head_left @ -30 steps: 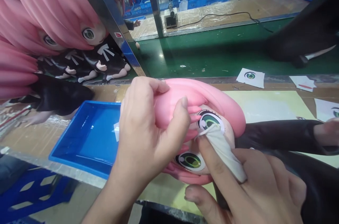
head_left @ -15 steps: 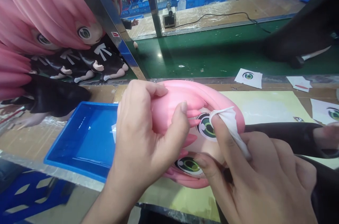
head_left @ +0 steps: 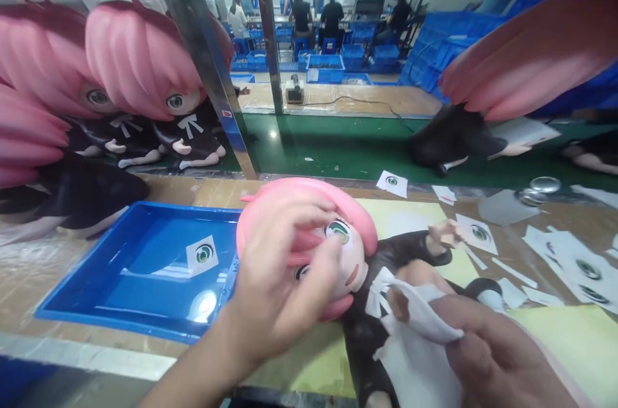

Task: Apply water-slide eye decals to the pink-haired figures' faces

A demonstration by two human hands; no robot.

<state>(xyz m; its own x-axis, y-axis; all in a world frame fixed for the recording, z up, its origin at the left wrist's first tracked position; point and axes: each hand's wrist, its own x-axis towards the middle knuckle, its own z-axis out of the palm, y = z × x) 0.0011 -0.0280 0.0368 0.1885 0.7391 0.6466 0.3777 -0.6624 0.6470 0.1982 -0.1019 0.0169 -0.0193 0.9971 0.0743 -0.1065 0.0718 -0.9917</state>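
A large pink-haired figure [head_left: 309, 192] in a black dress with a white bow lies face up, its head toward the blue tray. Over its fringe hovers my left hand [head_left: 277, 286], fingers curved and thumb apart, with nothing visible between them; whether it touches the hair I cannot tell. One green eye shows between thumb and fingers; the other is partly hidden. Beside the bow, above the figure's body, my right hand [head_left: 497, 337] pinches a crumpled white cloth [head_left: 420, 343], which hangs down over the dress. This hand is slightly blurred.
A shallow blue tray [head_left: 145, 266] with water holds an eye decal [head_left: 203, 255]. Eye decals and paper scraps [head_left: 574, 263] lie at right near a clear round dish [head_left: 545, 185]. Similar figures [head_left: 145, 60] sit at left behind a metal post [head_left: 212, 67]; another figure [head_left: 526, 67] is at right.
My right hand has drawn the cloth away from the figure's eye toward its chest. My left hand has loosened over the fringe. The view has tilted up, showing more of the room.
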